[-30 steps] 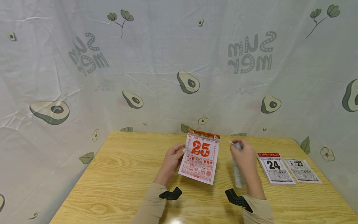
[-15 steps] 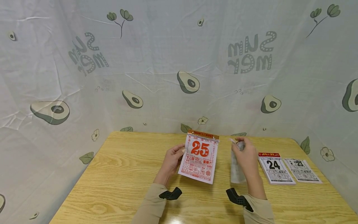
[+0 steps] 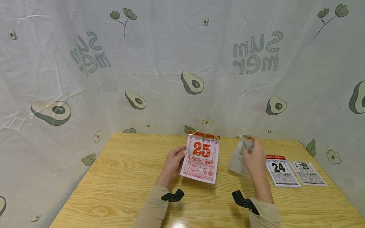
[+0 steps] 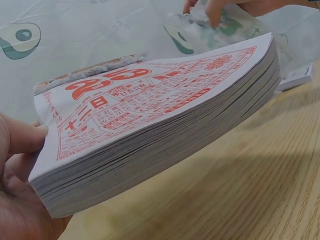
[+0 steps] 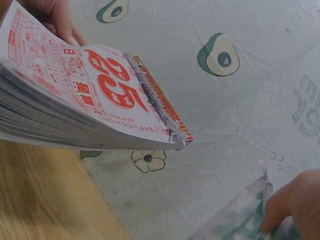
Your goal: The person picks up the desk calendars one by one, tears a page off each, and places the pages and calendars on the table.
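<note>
My left hand grips the left edge of a thick tear-off calendar, thumb on the front page. The page carries a large red 25, and a red and gold strip runs along the top. In the left wrist view the calendar is tilted, its many page edges facing the camera. To its right, my right hand pinches a loose thin calendar sheet by its upper part. Green print shows on that sheet in the right wrist view. The two hands are apart, both above the table.
On the wooden table, at the right, lies a calendar pad showing a black 24 under a red header. Beside it lies a calendar sheet showing 23. A pale avocado-print cloth hangs behind and at the sides.
The loose sheet has swung and turned to the left below my right hand, which has risen slightly and moved right. My left hand and the calendar have shifted slightly left.
</note>
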`<action>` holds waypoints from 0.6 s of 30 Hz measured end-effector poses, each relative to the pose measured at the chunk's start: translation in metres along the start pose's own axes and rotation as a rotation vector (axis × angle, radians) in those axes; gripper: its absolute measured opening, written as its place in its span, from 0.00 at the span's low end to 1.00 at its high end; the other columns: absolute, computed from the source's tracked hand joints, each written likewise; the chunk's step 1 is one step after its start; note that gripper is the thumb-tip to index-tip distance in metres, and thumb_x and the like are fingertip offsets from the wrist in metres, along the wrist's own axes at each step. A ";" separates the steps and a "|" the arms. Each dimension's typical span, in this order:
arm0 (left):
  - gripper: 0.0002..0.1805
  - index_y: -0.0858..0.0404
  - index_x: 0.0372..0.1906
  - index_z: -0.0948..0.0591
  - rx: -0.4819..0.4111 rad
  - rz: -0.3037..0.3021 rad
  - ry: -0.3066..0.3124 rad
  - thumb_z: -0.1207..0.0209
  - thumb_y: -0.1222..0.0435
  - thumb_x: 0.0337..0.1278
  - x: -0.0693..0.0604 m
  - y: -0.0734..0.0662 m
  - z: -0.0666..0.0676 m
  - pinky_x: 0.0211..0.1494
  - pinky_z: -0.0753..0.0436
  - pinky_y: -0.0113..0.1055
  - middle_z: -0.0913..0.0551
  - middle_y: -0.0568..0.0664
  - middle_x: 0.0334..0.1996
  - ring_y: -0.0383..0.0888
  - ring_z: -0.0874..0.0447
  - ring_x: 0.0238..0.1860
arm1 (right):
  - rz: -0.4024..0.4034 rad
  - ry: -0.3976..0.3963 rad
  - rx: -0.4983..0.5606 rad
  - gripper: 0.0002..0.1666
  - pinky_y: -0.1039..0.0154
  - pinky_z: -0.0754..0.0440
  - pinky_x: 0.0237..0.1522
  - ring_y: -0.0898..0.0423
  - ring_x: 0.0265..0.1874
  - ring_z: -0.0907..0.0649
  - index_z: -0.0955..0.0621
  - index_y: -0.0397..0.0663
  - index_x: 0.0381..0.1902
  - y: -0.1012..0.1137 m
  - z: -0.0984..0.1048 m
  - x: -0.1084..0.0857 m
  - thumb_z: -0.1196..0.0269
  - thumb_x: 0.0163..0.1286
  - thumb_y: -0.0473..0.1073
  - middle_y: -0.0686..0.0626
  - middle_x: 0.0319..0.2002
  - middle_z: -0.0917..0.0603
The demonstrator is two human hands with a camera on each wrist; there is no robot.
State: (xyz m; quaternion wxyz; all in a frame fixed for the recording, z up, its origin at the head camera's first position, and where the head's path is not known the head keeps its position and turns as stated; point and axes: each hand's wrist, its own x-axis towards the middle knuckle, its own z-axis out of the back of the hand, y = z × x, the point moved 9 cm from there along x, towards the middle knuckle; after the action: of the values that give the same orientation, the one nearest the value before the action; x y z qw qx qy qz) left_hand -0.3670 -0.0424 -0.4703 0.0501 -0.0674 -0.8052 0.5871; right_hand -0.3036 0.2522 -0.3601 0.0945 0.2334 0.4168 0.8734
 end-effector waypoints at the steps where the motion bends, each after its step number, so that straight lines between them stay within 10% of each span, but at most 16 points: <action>1: 0.20 0.71 0.63 0.27 0.002 -0.001 -0.003 0.48 0.69 0.69 0.000 0.000 0.000 0.35 0.19 0.29 0.12 0.49 0.40 0.36 0.15 0.33 | -0.004 -0.004 0.000 0.30 0.42 0.28 0.48 0.37 0.56 0.26 0.32 0.40 0.66 -0.001 0.001 -0.001 0.50 0.64 0.28 0.31 0.61 0.27; 11: 0.19 0.71 0.61 0.25 -0.011 -0.002 -0.035 0.49 0.68 0.70 -0.001 0.000 0.005 0.33 0.19 0.29 0.12 0.50 0.40 0.36 0.15 0.32 | 0.246 -0.353 -0.062 0.11 0.38 0.22 0.38 0.32 0.38 0.17 0.18 0.30 0.41 0.013 0.025 -0.010 0.44 0.62 0.24 0.30 0.37 0.15; 18: 0.20 0.73 0.61 0.27 -0.075 0.019 -0.077 0.47 0.68 0.69 0.003 0.009 0.003 0.31 0.19 0.27 0.13 0.47 0.37 0.35 0.16 0.31 | 0.289 -0.391 -0.144 0.08 0.40 0.24 0.42 0.34 0.40 0.21 0.16 0.31 0.37 0.014 0.029 -0.011 0.42 0.65 0.24 0.31 0.35 0.16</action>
State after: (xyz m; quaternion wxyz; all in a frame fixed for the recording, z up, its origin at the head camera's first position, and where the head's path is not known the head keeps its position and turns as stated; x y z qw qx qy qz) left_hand -0.3698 -0.0418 -0.4801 0.0107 -0.0542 -0.8272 0.5592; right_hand -0.2793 0.2591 -0.3377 0.0639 0.4480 0.2895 0.8435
